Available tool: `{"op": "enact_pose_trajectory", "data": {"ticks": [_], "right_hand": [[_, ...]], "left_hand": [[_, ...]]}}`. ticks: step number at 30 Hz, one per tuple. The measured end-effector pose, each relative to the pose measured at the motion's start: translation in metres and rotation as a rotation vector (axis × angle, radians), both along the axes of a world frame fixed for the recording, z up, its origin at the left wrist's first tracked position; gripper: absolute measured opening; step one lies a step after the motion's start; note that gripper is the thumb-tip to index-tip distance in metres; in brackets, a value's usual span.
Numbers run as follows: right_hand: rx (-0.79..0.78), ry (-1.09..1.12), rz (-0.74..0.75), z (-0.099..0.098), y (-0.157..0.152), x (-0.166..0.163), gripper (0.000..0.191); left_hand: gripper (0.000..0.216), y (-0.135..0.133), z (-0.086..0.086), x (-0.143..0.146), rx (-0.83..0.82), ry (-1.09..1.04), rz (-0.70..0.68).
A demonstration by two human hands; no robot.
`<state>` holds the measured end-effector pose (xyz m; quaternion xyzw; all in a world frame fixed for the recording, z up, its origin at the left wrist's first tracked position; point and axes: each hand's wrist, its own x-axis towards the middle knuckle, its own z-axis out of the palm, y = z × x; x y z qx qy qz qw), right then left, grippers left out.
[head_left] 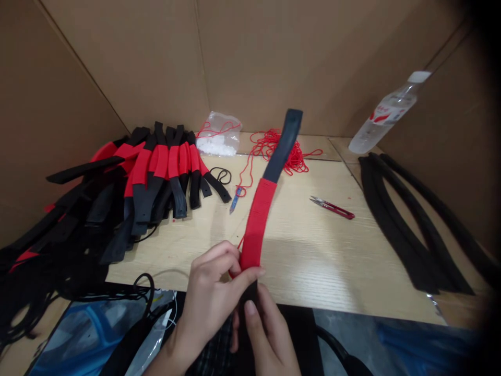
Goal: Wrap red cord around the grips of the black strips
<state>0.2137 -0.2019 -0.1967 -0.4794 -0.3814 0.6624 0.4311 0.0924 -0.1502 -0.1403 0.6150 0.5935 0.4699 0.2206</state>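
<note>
Fingers (250, 272) both clenched on black strap (282, 146) | red cord (256, 224) wound halfway

- Around the red-wrapped strap (256, 224), bright, even light, apparently from overhead, falls on the pale wooden tabletop (313, 261).
- Just right of the strap: a soft, faint shadow.
- Up and right of it: small highlights on the plastic water bottle (385, 112).
- Far right of it: a dark blur over the frame edge.
- Left of it: the heap of black straps (102, 209) loses detail in shadow.
- Behind it: wide-angle distortion bends the cardboard walls (117, 62).
</note>
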Motion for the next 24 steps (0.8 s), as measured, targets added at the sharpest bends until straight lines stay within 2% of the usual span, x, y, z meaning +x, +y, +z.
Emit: {"op": "enact_pose_trajectory", "data": {"ticks": [2, 5, 9, 16, 20, 24], "right_hand": [[-0.050, 0.041, -0.014, -0.001, -0.001, -0.001, 0.046], [-0.136, 0.172, 0.061, 0.003, 0.001, 0.000, 0.044], [-0.137, 0.220, 0.100, 0.009, 0.003, 0.002, 0.045], [-0.149, 0.286, 0.082, 0.006, 0.000, 0.001, 0.047], [-0.216, 0.438, 0.124, 0.008, 0.002, 0.003, 0.048], [-0.246, 0.644, 0.254, 0.010, 0.007, 0.007, 0.044]], "left_hand": [[0.038, 0.000, 0.000, 0.001, 0.010, 0.004, -0.038], [0.038, 0.002, 0.001, -0.001, 0.021, -0.049, -0.107], [0.042, 0.004, 0.004, -0.006, 0.024, -0.140, -0.177], [0.043, 0.006, 0.000, -0.008, 0.012, -0.225, -0.243], [0.044, 0.006, -0.004, -0.008, -0.075, -0.338, -0.302], [0.044, 0.004, -0.007, -0.009, -0.143, -0.478, -0.396]]}}
